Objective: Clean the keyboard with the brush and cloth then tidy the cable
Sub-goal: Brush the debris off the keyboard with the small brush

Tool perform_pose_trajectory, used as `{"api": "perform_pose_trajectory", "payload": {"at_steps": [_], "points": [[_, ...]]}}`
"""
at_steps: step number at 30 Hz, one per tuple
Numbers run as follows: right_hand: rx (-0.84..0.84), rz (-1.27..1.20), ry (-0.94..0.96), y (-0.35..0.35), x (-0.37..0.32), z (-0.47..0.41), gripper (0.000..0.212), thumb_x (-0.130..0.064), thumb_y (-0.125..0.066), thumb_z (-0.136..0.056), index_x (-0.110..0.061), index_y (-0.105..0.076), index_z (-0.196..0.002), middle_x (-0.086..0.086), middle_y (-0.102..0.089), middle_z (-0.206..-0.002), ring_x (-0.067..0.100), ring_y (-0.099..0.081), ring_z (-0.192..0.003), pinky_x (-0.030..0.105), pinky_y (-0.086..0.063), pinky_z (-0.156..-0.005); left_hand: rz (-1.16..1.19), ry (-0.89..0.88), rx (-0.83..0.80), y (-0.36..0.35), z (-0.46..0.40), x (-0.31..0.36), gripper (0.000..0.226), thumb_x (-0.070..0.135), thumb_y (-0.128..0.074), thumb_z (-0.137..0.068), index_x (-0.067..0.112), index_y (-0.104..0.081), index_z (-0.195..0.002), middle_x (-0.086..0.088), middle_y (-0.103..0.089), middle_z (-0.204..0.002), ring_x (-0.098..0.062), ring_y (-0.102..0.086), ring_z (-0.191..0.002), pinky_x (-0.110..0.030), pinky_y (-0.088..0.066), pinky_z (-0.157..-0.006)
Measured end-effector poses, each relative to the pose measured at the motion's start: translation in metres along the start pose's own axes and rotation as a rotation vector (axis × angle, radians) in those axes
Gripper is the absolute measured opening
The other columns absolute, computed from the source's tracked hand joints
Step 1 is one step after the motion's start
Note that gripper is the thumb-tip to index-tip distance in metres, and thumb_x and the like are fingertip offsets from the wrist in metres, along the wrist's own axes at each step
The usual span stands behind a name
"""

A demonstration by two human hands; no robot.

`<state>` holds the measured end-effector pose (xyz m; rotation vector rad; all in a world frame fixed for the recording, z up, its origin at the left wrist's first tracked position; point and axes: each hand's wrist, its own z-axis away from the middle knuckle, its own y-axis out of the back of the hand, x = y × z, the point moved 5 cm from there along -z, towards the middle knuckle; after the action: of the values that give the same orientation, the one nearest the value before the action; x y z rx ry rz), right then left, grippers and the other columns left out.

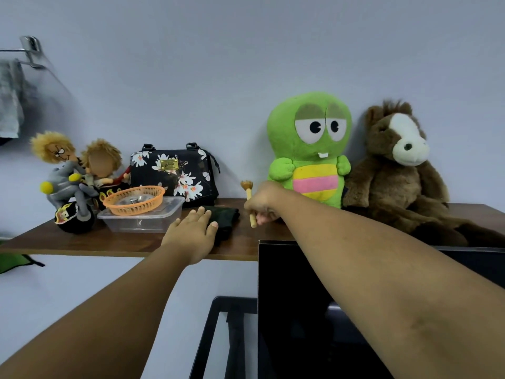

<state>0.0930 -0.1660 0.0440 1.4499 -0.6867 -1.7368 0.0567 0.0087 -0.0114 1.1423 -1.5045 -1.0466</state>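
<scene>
Reaching up to the shelf [82, 243], both hands are at the cleaning kit. R hand [261, 205] grips the brush [250, 199] by its wooden handle, fingers curled round the mid-shaft, bristle tuft pointing up and the butt end poking out below the fist. L hand [195, 231] lies flat w/ fingers straight on the dark cloth [228, 218], pressing its near left part, not yet pinching it. Brush looks light and stiff, so a mid-handle hold is fine; bristles are soft, so best kept off the shelf edge. Cloth is soft, floppy, folded, prob. light; it'll slump if lifted by one corner, so gather a bunch of it in the palm or pinch the folded edge. Cloth sits on the shelf between the two hands, just beside the clear tub [142, 220] on its left, w/ the brush just to its right. Green plush [308, 149] stands close behind the R hand, so the brush tip could clip it on the way out. Keyboard and cable aren't in view; the black slab [300, 296] below the shelf may be a monitor, hard to say from this angle.
</scene>
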Motion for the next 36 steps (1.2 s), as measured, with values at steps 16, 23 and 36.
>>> {"api": "perform_pose_trajectory", "payload": {"at_steps": [16,23,36], "points": [[0.484,-0.523,0.412,0.088,0.089,0.154,0.015,-0.015,-0.071,-0.081,-0.004,-0.063,-0.073,0.004,-0.068,-0.054,0.01,-0.06,-0.041,0.02,-0.048,-0.044,0.049,-0.173,0.472,0.056,0.071,0.12,0.066,0.05,-0.015,-0.092,0.021,-0.037,-0.148,0.0,-0.03,-0.158,-0.015,-0.021,-0.147,-0.044,-0.011,-0.119],[0.463,-0.494,0.419,0.07,0.189,0.22,0.018,-0.015,-0.074,-0.08,-0.001,-0.065,-0.075,0.014,-0.07,-0.061,0.01,-0.064,-0.047,0.026,-0.054,-0.054,0.089,-0.216,0.512,0.003,0.145,0.186,0.057,0.044,-0.026,-0.096,0.022,-0.035,-0.148,0.002,-0.029,-0.158,-0.015,-0.02,-0.147,-0.043,-0.009,-0.119],[0.224,-0.411,0.17,-0.064,0.362,0.242,0.013,-0.02,-0.068,-0.086,-0.014,-0.059,-0.079,0.003,-0.059,-0.065,0.01,-0.05,-0.056,0.023,-0.044,-0.053,0.168,-0.105,0.171,-0.177,0.253,0.215,0.059,0.045,-0.023,-0.097,0.021,-0.035,-0.149,0.003,-0.03,-0.157,-0.013,-0.018,-0.148,-0.037,-0.006,-0.12]]}}
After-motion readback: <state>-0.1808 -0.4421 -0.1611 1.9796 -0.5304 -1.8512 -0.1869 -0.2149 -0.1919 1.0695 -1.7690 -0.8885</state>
